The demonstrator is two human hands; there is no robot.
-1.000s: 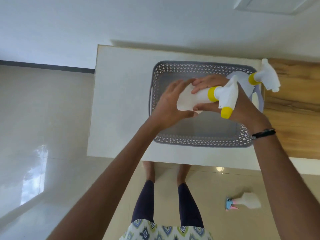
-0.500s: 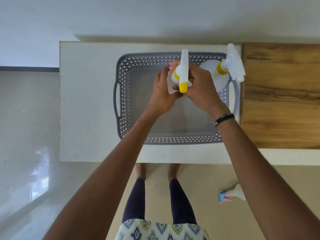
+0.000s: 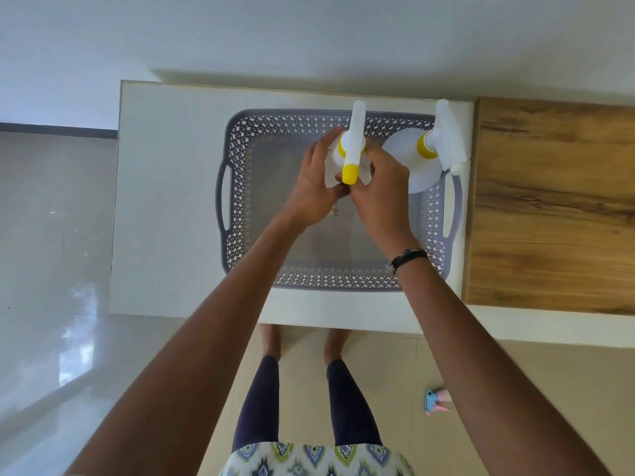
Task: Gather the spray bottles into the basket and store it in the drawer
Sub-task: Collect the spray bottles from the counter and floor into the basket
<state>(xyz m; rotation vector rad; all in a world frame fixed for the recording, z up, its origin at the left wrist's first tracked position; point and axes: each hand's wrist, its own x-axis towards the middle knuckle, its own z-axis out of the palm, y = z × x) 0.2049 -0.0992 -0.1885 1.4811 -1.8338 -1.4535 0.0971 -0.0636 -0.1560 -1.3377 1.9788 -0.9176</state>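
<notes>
spray bottle sits upright between your left hand and right hand, both wrapped round it, over the basket. you're placing it: next, lower it beside the second bottle, then fetch the one on the floor.

A grey plastic basket with lattice walls and side handles sits on a white bench. A white spray bottle with a yellow collar stands upright in its far right corner. A second matching spray bottle is upright over the basket's middle. A pink and blue spray bottle lies on the floor.
</notes>
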